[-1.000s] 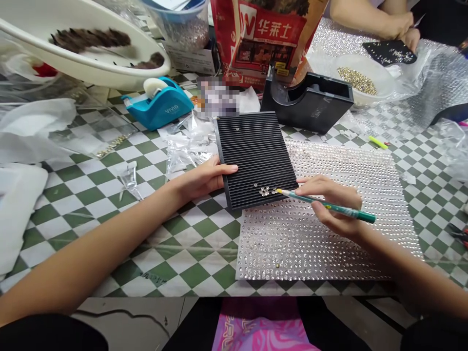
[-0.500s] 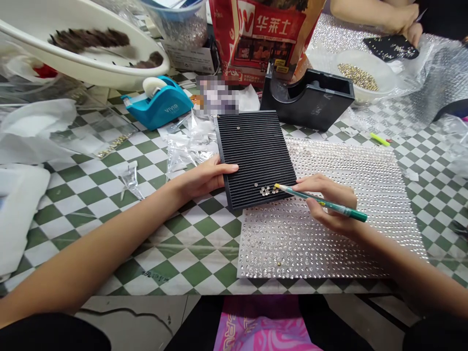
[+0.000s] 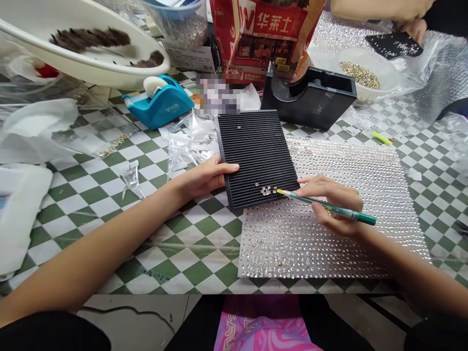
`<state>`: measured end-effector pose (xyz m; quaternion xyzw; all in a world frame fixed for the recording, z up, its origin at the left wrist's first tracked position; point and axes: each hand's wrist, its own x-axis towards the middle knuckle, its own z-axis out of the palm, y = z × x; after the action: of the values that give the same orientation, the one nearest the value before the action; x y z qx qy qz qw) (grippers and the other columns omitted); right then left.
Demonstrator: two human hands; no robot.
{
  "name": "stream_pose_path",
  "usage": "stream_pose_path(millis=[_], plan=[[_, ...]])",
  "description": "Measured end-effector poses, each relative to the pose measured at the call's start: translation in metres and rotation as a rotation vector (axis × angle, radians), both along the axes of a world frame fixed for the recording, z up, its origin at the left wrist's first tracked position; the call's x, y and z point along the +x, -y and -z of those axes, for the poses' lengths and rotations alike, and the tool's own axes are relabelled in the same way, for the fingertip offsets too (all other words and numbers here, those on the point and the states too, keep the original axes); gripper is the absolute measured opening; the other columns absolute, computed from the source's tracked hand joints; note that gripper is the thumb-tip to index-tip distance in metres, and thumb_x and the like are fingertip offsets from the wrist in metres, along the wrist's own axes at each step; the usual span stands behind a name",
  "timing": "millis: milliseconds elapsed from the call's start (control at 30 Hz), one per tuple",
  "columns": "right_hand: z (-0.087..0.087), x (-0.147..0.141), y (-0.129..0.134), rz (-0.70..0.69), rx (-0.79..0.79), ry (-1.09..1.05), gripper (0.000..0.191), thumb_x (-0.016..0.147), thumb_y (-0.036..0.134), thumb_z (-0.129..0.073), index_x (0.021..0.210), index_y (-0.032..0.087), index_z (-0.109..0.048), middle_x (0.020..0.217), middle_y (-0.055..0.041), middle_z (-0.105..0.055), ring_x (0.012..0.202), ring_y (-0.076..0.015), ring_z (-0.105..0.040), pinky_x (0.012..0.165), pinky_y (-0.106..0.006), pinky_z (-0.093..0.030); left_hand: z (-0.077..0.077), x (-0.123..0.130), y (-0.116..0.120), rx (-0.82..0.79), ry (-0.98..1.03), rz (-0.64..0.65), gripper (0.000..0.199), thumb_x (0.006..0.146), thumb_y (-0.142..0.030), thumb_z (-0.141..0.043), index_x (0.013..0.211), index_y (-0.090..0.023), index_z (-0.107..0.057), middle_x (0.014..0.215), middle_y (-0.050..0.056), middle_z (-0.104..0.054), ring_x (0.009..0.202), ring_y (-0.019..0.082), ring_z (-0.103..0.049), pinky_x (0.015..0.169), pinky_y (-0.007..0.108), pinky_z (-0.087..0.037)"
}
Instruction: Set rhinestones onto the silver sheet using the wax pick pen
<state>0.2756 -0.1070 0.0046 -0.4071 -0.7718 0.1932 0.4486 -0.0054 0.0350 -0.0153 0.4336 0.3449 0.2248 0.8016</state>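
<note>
My left hand (image 3: 212, 176) grips the left edge of a black ridged tray (image 3: 256, 151), thumb on top and the other fingers beneath. Several small rhinestones (image 3: 265, 190) lie in the grooves near its lower edge, and a single one sits near the top. Between the fingers of my right hand (image 3: 331, 202) is a green pen-like picking tool (image 3: 338, 210) with a yellow tip. That tip rests at the tray's lower right, close beside the stones. Under the tray's corner and my right hand lies a sheet (image 3: 329, 253) covered with rows of clear rhinestones.
A blue tape dispenser (image 3: 161, 105) and a black tape dispenser (image 3: 310, 97) stand behind the tray. Farther back are a white basin (image 3: 109, 68), a red paper bag (image 3: 270, 39) and a bowl of gold stones (image 3: 387, 87). Another person's hand (image 3: 417, 30) holds a black board at upper right.
My right hand and the picking tool have shifted slightly right and down, away from the stones. My left hand still holds the tray. The other person's arm has moved a little.
</note>
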Motion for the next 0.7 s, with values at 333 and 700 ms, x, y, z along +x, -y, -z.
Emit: stream_pose_path(millis=[333,700], plan=[[-0.003,0.016,-0.010,0.342,0.083,-0.079,0.032,0.095,0.013,-0.061,0.111,0.034,-0.079,0.098,-0.0017,-0.082,0.087,-0.0225,-0.078,0.071,-0.040,-0.063,-0.002,0.001,0.001,-0.022,-0.012,-0.015,0.045,0.086,-0.014,-0.075,0.131,-0.012,-0.071,0.130,0.017,-0.079,0.118,0.032,-0.078,0.090,0.032,-0.069],[0.014,0.032,-0.033,0.500,-0.036,0.108,0.020,0.095,0.021,-0.062,0.103,0.023,-0.080,0.104,-0.0045,-0.083,0.096,-0.0235,-0.080,0.086,-0.041,-0.065,-0.004,0.001,0.002,-0.021,-0.005,-0.003,0.048,0.084,-0.014,-0.076,0.132,-0.010,-0.068,0.136,0.019,-0.076,0.122,0.035,-0.076,0.096,0.038,-0.067]])
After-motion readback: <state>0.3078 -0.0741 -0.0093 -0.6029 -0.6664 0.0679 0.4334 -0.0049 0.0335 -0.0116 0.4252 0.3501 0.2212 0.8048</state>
